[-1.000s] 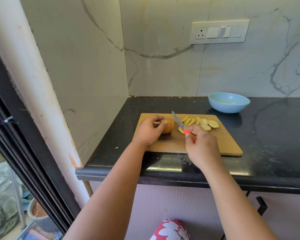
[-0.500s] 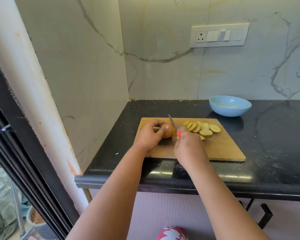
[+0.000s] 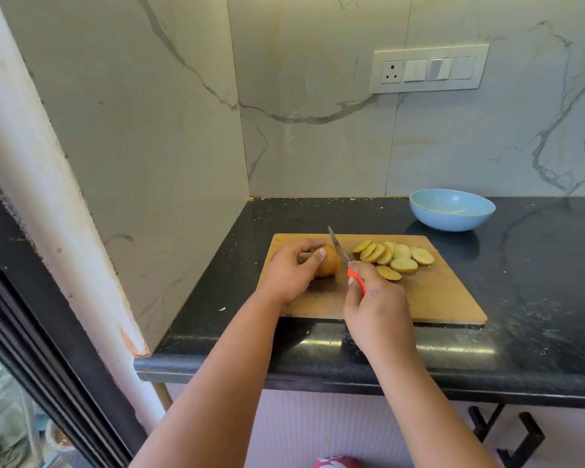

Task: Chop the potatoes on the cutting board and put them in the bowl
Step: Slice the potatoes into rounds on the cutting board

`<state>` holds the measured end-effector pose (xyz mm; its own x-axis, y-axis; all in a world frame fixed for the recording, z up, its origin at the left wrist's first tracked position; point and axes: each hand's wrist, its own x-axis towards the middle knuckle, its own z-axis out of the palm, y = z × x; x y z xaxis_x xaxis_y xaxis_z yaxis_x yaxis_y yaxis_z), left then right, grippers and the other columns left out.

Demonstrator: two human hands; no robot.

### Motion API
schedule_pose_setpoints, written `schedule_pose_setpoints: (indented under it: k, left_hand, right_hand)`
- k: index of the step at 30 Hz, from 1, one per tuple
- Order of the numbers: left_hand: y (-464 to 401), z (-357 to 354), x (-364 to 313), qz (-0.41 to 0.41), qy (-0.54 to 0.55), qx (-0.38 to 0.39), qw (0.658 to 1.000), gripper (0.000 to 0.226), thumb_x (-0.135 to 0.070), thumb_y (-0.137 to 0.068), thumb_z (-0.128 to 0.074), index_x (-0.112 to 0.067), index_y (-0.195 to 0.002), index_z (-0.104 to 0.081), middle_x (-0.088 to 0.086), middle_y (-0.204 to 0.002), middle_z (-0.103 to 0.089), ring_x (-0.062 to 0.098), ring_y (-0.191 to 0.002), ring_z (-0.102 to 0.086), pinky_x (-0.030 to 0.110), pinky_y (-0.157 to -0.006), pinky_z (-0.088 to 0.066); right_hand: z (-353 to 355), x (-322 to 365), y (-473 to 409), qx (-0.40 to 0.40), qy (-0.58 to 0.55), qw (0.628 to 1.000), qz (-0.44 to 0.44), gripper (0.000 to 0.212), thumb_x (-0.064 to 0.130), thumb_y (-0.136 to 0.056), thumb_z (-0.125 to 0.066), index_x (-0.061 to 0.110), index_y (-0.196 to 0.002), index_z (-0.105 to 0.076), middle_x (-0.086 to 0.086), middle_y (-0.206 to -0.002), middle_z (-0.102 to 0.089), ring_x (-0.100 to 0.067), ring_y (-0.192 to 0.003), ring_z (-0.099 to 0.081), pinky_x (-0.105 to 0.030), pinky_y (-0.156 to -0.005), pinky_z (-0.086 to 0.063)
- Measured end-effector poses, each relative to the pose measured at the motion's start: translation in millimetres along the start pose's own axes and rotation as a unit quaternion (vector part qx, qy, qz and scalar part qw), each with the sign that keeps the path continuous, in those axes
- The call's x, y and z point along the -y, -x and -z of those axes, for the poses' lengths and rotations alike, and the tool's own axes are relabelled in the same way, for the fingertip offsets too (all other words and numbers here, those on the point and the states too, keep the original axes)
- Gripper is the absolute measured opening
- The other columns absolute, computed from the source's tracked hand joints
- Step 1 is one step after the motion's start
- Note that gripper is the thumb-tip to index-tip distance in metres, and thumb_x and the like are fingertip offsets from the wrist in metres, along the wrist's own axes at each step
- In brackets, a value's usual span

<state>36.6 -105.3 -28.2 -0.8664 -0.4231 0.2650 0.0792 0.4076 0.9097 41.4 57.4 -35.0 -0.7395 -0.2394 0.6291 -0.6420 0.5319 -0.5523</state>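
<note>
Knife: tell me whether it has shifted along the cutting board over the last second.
Yes. The knife has shifted left along the cutting board, away from the slices, to the potato.

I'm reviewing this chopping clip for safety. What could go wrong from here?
The left hand holds the potato with its thumb close to the knife blade, so a slip might nick it. The rounded potato could roll under the cut. The slices lie on the cutting board, apart from the bowl, so some may drop in transfer.
</note>
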Motion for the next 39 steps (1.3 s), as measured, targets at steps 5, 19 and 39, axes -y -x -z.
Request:
schedule_pose_setpoints:
  k: [5,19,39]
  left_hand:
    - [-1,0,3,-0.016,-0.015,-0.006,1.0,0.029,-0.038,-0.09,-0.068,-0.034,-0.119,-0.067,-0.007,-0.117,-0.065,0.014,-0.104,-0.063,0.042,-0.092,-0.055]
    - [-5,4,0,0.001,-0.015,0.024,1.0,0.032,-0.034,-0.091,-0.068,-0.03,-0.123,-0.065,-0.009,-0.112,-0.062,0.016,-0.104,-0.063,0.042,-0.092,-0.056]
    - [10,4,-12,0.008,-0.001,0.022,1.0,0.034,-0.031,-0.097,-0.06,-0.025,-0.13,-0.061,-0.016,-0.106,-0.059,0.009,-0.105,-0.06,0.038,-0.095,-0.055]
  right_hand:
    - [0,0,0,-0.007,0.005,1.0,-0.007,0.022,0.015,-0.095,-0.055,0.016,-0.115,-0.066,0.003,-0.072,-0.063,-0.01,-0.057,-0.057,-0.016,-0.046,-0.044]
    - [14,27,-18,0.132,0.118,0.983,-0.051,0.02,0.01,-0.093,-0.053,0.015,-0.112,-0.057,0.001,-0.078,-0.054,-0.017,-0.069,-0.054,-0.022,-0.052,-0.039]
    - [60,-7,-12,0.091,0.006,0.99,-0.11,0.013,0.02,-0.098,-0.052,0.025,-0.108,-0.059,0.01,-0.079,-0.054,-0.003,-0.062,-0.048,-0.013,-0.044,-0.027]
